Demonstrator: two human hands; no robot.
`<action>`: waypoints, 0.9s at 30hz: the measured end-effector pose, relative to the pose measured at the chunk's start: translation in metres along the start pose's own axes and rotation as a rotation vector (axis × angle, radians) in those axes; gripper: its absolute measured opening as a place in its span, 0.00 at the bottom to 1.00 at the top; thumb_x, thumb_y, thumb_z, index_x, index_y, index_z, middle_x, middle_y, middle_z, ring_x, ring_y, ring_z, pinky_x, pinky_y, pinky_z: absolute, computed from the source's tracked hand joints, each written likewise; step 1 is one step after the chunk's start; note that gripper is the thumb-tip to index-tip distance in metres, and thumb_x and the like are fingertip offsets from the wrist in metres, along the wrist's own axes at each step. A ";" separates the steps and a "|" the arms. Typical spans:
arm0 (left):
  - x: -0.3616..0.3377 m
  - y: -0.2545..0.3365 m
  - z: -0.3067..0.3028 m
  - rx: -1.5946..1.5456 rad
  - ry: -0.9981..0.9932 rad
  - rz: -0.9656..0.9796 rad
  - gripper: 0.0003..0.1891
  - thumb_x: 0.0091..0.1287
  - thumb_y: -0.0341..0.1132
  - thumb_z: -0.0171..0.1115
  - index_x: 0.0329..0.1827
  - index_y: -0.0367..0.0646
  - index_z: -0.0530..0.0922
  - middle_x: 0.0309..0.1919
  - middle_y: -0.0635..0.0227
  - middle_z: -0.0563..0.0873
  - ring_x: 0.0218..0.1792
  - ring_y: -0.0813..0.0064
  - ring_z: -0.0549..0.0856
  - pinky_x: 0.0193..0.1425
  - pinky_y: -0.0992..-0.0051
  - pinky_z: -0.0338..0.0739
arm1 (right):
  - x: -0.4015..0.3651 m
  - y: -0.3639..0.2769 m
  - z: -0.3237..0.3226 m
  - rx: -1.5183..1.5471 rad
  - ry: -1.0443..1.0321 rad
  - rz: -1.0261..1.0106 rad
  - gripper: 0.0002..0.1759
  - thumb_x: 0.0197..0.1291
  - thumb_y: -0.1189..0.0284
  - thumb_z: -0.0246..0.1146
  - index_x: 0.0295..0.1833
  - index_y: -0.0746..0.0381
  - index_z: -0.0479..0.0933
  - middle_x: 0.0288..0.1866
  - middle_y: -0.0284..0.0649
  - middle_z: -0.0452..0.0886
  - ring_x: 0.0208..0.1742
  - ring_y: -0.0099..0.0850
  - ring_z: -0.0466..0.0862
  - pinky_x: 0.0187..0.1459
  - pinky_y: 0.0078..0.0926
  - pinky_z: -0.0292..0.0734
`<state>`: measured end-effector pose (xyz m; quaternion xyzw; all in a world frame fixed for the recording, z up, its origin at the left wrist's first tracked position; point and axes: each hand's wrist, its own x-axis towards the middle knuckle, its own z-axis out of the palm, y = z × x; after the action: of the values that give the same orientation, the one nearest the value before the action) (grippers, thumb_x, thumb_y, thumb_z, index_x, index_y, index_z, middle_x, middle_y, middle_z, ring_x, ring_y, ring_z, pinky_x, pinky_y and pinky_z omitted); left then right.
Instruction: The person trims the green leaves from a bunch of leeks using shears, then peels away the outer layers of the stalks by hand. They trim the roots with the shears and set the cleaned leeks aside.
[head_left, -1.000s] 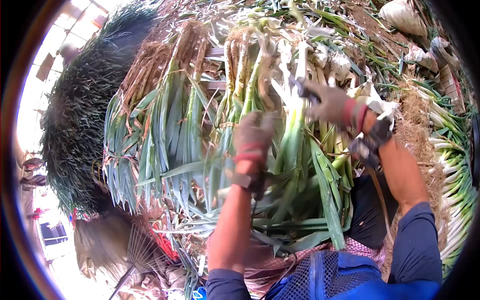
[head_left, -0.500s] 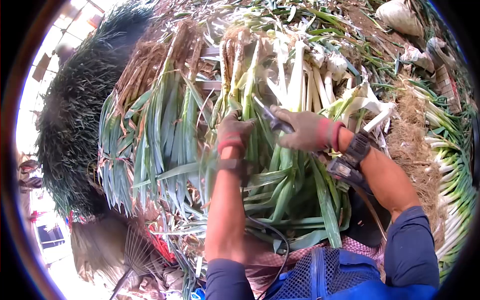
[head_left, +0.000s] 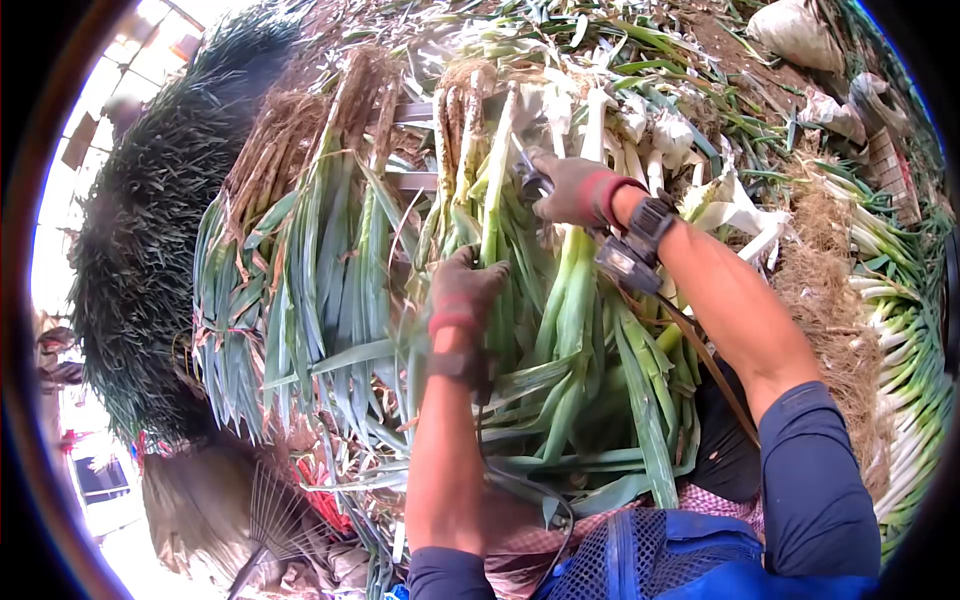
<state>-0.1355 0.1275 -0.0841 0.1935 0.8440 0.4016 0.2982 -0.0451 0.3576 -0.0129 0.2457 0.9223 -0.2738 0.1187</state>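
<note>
My left hand [head_left: 467, 287], in a brown glove with a red cuff, is closed around the green leaves of a leek [head_left: 496, 190] in the middle of the pile. Up and to the right, my right hand [head_left: 580, 190] grips a dark tool with a thin nozzle [head_left: 534, 176], its tip close beside the leek's stalk. A cable and a device are strapped at the right wrist. Leeks with brown roots [head_left: 345, 130] lie to the left. White peeled leeks [head_left: 592, 130] lie just beyond my right hand.
A tall dark green heap of leaves [head_left: 150, 230] stands at the left. A rake [head_left: 268, 530] lies at the lower left. Rows of white-stemmed leeks [head_left: 905, 370] and a band of roots [head_left: 825, 300] run along the right. A whitish sack [head_left: 797, 33] sits at the top right.
My right hand has moved up and left with the tool, toward the stalk. My left hand has shifted slightly down the leaves.
</note>
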 end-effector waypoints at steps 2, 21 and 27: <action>-0.005 0.003 -0.002 -0.003 0.011 0.006 0.19 0.67 0.34 0.80 0.58 0.34 0.91 0.41 0.65 0.95 0.38 0.78 0.89 0.47 0.71 0.86 | 0.013 -0.001 -0.001 -0.006 0.036 0.056 0.45 0.61 0.64 0.66 0.85 0.64 0.68 0.70 0.60 0.85 0.69 0.54 0.87 0.71 0.44 0.81; -0.021 0.009 -0.021 -0.383 -0.141 -0.246 0.17 0.70 0.33 0.78 0.59 0.36 0.91 0.40 0.69 0.93 0.35 0.76 0.89 0.42 0.71 0.85 | -0.057 -0.018 0.009 -0.100 -0.103 -0.012 0.47 0.69 0.57 0.68 0.89 0.60 0.60 0.59 0.62 0.89 0.61 0.58 0.89 0.65 0.49 0.81; -0.014 -0.003 -0.021 -0.412 -0.168 -0.252 0.18 0.70 0.34 0.78 0.59 0.34 0.90 0.40 0.67 0.93 0.33 0.75 0.89 0.39 0.71 0.86 | -0.013 -0.018 -0.002 -0.138 -0.032 0.073 0.48 0.67 0.58 0.69 0.89 0.59 0.60 0.62 0.61 0.88 0.65 0.57 0.88 0.69 0.49 0.81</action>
<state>-0.1393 0.1064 -0.0712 0.0546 0.7341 0.5073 0.4481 -0.0433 0.3404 0.0016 0.2661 0.9274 -0.2089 0.1599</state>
